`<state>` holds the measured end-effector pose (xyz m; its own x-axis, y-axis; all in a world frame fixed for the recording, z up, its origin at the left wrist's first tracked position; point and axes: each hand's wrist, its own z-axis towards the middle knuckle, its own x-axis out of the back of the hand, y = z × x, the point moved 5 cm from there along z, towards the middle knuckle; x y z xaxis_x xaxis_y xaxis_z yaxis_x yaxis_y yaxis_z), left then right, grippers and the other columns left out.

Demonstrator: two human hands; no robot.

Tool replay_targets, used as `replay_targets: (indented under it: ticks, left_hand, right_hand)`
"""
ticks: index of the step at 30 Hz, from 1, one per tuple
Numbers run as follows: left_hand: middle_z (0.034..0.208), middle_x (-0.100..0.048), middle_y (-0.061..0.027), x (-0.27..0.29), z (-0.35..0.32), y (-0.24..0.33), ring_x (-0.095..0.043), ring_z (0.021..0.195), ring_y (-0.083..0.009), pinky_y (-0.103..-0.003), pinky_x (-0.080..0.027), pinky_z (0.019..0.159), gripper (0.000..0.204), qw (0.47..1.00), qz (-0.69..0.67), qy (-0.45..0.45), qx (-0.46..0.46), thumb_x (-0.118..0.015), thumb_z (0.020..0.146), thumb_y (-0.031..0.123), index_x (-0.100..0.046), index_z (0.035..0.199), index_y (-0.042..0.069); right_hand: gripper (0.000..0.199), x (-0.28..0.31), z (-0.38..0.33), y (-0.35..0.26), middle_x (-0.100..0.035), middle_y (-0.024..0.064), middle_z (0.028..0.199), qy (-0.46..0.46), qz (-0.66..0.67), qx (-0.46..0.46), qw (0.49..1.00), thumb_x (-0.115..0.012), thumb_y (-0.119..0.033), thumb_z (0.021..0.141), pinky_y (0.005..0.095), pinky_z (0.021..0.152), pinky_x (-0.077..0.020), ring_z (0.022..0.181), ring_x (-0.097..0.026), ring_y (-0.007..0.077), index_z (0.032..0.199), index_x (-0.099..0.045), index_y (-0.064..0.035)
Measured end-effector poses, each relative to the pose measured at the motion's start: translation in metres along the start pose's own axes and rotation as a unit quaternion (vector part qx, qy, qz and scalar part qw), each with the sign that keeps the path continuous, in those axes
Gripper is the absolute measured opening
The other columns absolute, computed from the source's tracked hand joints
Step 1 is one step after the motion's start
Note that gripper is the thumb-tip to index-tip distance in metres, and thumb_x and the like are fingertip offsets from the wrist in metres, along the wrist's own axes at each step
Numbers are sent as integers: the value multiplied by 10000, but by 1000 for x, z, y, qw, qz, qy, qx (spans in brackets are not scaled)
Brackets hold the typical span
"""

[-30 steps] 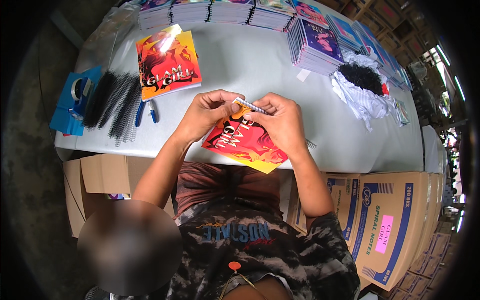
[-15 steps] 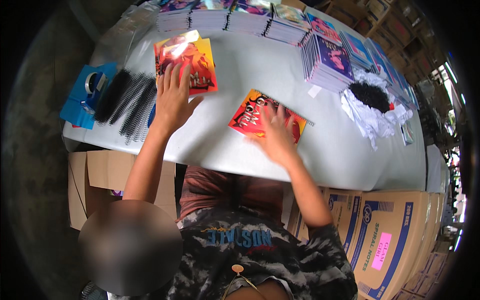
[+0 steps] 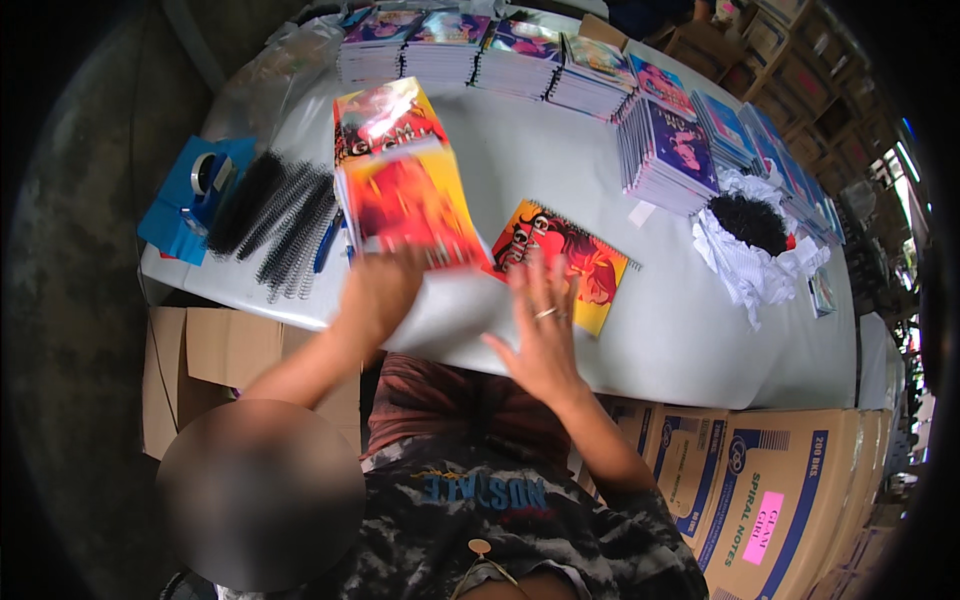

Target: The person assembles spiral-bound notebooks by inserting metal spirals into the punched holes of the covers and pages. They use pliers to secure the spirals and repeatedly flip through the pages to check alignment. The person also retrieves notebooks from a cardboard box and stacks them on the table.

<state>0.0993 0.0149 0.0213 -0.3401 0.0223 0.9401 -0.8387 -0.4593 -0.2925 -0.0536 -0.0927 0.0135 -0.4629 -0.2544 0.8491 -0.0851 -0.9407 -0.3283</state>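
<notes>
My left hand (image 3: 385, 290), smeared by motion, is closed on the near edge of a red and yellow notebook (image 3: 405, 200). No spiral shows on that notebook. Behind it, partly covered, lies a similar red and yellow notebook (image 3: 385, 115) with a glossy glare on its cover. My right hand (image 3: 543, 335) is open, fingers spread, a ring on one finger. Its fingertips reach over the near left edge of a spiral-bound notebook (image 3: 585, 265) lying slanted on the table. Whether they press on it I cannot tell.
Black spiral coils (image 3: 275, 215) lie at left, beside a blue tape dispenser (image 3: 205, 185) and a blue pen (image 3: 327, 245). Notebook stacks (image 3: 515, 75) line the table's far side and right (image 3: 665, 165). White crumpled paper (image 3: 745, 260) holds a black tangle. Cardboard boxes (image 3: 780, 480) stand below right.
My left hand has moved nearer to me, drawing the top notebook off the one behind it. My right hand has shifted back from the spiral-bound notebook's middle to its near left edge.
</notes>
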Motion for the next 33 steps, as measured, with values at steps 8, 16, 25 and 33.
replay_targets:
  ticks: [8,16,25,33]
  left_hand:
    - [1158,-540,-156,68,-45,-32,-493,1105,-285,-366,-377,936,666,880,-411,198,129,-741,632,99,-446,1223,19]
    - [879,-614,-43,-82,-32,6,-583,850,-138,-260,-455,787,301,520,-824,56,217,-491,713,-84,-548,1001,-16]
    - [949,-591,-151,-87,-2,-125,-581,843,-330,-422,-463,716,274,928,-78,222,289,-591,781,224,-592,1012,77]
    - [1038,-558,-156,-134,7,-187,-556,998,-326,-450,-473,792,372,940,-76,29,332,-533,835,396,-546,1007,66]
  right_hand:
    - [159,4,-15,19,-672,95,780,2,324,-160,932,-653,-104,795,286,656,-493,687,-635,166,899,-656,17]
    - [213,-43,-20,54,-654,57,887,10,523,-192,830,-726,-32,729,248,749,-480,808,-593,103,903,-619,31]
    - [141,-33,-23,57,-670,68,846,64,523,-141,838,-689,-9,761,260,747,-494,797,-618,112,889,-648,34]
    - [281,-10,-1,44,-627,129,1074,9,544,-68,836,-634,-11,802,262,852,-454,965,-584,133,1076,-594,39]
